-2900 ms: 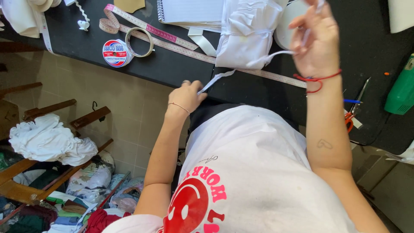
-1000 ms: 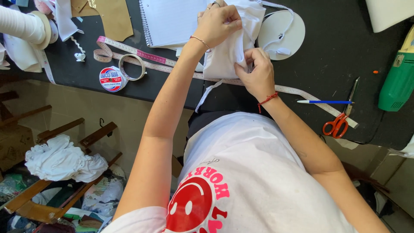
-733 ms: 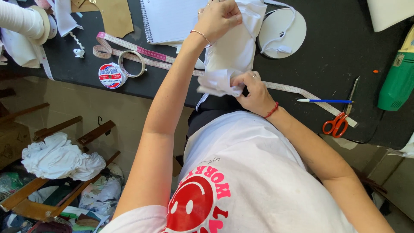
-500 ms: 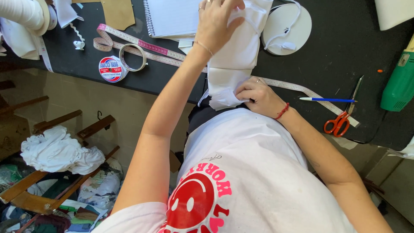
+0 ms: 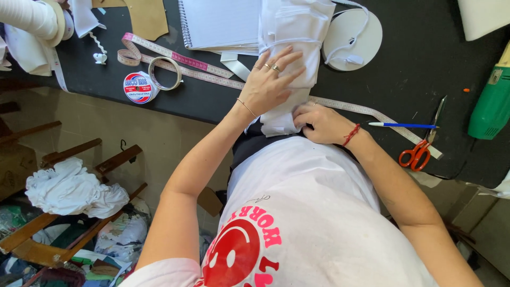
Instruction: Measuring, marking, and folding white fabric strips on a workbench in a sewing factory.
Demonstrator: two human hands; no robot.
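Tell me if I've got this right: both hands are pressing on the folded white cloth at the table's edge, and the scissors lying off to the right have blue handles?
Not quite. The head view shows the scissors have orange-red handles; the blue thing beside them is a pen. The rest holds: the left hand and right hand both press on the folded white cloth at the edge of the black table.

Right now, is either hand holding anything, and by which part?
The left hand presses flat on the middle of the white cloth; the right hand pinches its lower edge at the table's rim.
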